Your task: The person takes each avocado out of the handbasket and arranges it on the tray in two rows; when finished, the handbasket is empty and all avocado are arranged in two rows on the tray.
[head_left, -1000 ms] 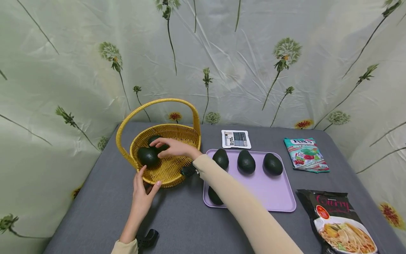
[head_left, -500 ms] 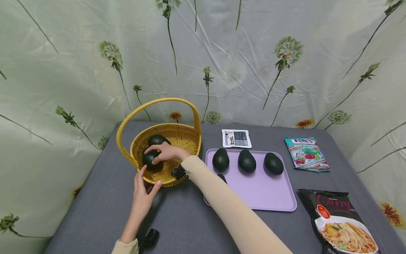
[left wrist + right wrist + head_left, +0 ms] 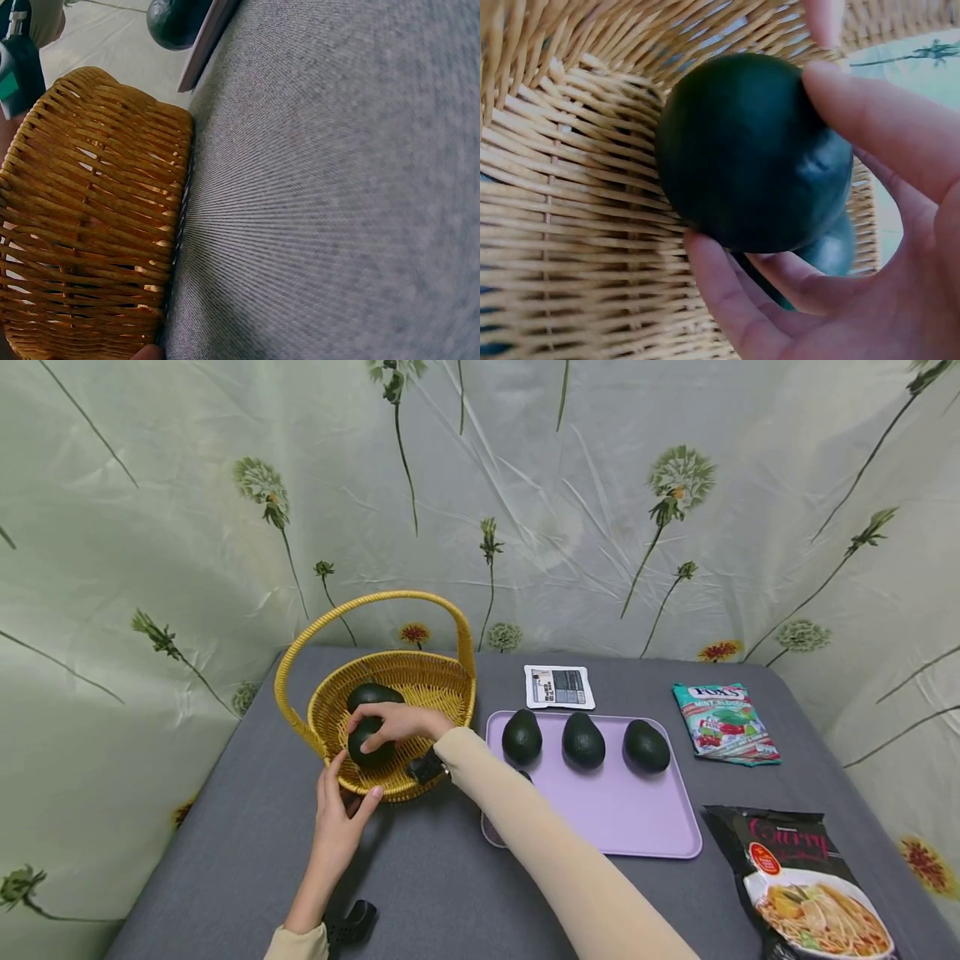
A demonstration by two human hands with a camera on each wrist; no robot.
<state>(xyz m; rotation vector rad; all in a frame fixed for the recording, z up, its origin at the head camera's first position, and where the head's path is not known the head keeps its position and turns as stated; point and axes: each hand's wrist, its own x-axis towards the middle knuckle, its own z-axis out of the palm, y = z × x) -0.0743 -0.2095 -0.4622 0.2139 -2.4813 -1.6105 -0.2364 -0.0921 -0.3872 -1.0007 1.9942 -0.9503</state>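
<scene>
A yellow wicker basket [image 3: 420, 672] with a tall hoop handle stands at the left of the table. Inside lie two dark green avocados, one behind the other. My right hand [image 3: 397, 722] reaches over the rim and grips the nearer avocado [image 3: 750, 157] between thumb and fingers; the farther avocado [image 3: 373, 695] lies just past the knuckles. At the basket's near-left side my left hand [image 3: 337, 818] holds the rim, thumb and forefinger at its edge. In the left wrist view, the wicker wall [image 3: 90, 217] fills the left side, and only a fingertip shows at the bottom.
On a lilac tray [image 3: 615, 827] right of the basket, three avocados [image 3: 582, 742] form a row; another is mostly hidden by the right sleeve. A white packet [image 3: 558, 687], a candy bag [image 3: 726, 725] and a black noodle pack [image 3: 802, 885] lie around the tray.
My right hand has shifted toward me inside the basket and moved the nearer avocado slightly right, apart from the basket's left wall. The left hand has stayed at the rim.
</scene>
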